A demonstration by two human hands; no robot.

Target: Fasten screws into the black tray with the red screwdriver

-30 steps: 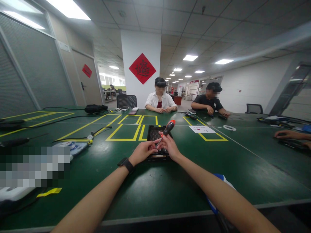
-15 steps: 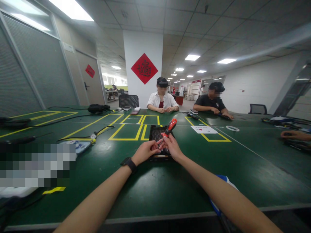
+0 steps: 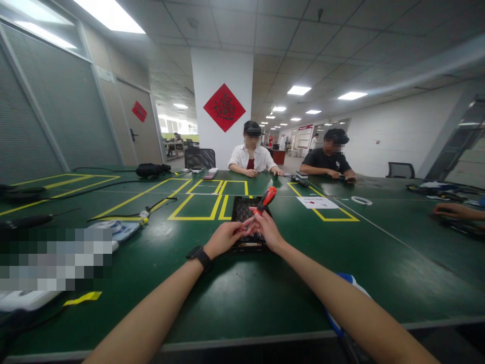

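Arms [image 3: 329, 283] outstretched, hands [image 3: 224, 238] [image 3: 270, 232] together over black tray [image 3: 242, 249], right gripping tilted screwdriver [image 3: 266, 199], left's hold unclear

You're working in what's looking like an office: panel lights [image 3: 299, 90] are glowing in a tiled ceiling [image 3: 278, 25], a mesh-backed chair [image 3: 200, 158] is standing beyond your green table [image 3: 242, 298], and desks [image 3: 279, 157] are showing farther back.

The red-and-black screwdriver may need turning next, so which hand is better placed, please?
Probably the right hand, which holds the red-and-black screwdriver near its handle's base, while the left hand is lower, by the shaft.
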